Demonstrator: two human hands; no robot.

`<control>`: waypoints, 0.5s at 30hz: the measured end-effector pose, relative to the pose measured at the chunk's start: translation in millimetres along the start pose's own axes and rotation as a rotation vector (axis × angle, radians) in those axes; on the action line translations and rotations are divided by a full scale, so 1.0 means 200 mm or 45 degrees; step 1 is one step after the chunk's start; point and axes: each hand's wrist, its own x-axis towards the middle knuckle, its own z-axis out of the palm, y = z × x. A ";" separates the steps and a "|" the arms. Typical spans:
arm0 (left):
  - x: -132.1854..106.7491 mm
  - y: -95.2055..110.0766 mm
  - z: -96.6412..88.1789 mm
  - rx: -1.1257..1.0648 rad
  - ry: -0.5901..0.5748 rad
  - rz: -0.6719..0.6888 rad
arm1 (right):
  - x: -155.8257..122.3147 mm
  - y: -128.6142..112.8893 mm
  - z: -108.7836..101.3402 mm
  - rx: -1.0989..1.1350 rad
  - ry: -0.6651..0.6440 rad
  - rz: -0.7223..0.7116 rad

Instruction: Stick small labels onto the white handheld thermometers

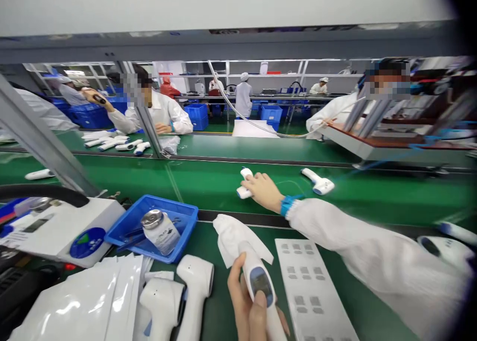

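Note:
My left hand (250,304) is closed around a white handheld thermometer (261,286) near the bottom edge, its dark screen facing up and my thumb beside the screen. A white cloth (233,234) lies just beyond it. My right hand (264,191) reaches out over the green conveyor belt (208,182) and is wrapped on another white thermometer (244,183) lying there. A third thermometer (318,181) lies on the belt to the right of that hand.
A blue tray (122,227) holds a bottle (161,229). Two thermometers (179,294) and white pouches (85,301) lie at lower left, a label sheet (311,291) at lower right. A white machine (55,227) stands left. Other people work across the belt.

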 end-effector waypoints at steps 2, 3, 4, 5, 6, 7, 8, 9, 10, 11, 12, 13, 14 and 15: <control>-0.02 0.02 0.00 0.078 -0.034 0.009 | -0.39 0.11 -0.01 -0.019 -0.013 0.066; -0.03 0.02 0.00 0.113 -0.053 0.016 | -0.60 0.16 0.00 -0.029 -0.028 0.109; -0.04 0.02 -0.01 0.148 -0.071 0.023 | -0.82 0.20 0.02 -0.041 -0.029 0.161; -0.04 0.02 -0.01 0.179 -0.086 0.026 | -1.04 0.22 0.04 -0.040 0.025 0.180; -0.04 0.02 -0.01 0.211 -0.094 0.023 | -1.24 0.24 0.06 -0.046 0.057 0.186; -0.04 0.01 -0.02 0.244 -0.096 0.015 | -1.42 0.25 0.08 -0.050 0.073 0.190; -0.04 0.01 -0.02 0.276 -0.098 0.013 | -1.58 0.26 0.10 -0.068 0.071 0.225; -0.03 0.00 -0.02 0.306 -0.102 0.019 | -1.70 0.26 0.10 -0.083 0.063 0.257; -0.02 0.00 -0.02 0.333 -0.109 0.031 | -1.78 0.27 0.10 -0.102 0.045 0.278; -0.02 -0.01 -0.02 0.359 -0.117 0.045 | -1.84 0.28 0.09 -0.125 0.018 0.283; -0.01 -0.01 -0.02 0.381 -0.124 0.059 | -1.86 0.30 0.08 -0.150 -0.008 0.262; -0.01 -0.02 -0.02 0.397 -0.127 0.074 | -1.85 0.33 0.07 -0.177 -0.032 0.219; 0.00 -0.02 -0.02 0.406 -0.127 0.090 | -1.83 0.36 0.06 -0.197 -0.050 0.158; 0.00 -0.02 -0.01 0.410 -0.124 0.108 | -1.79 0.39 0.05 -0.199 -0.071 0.090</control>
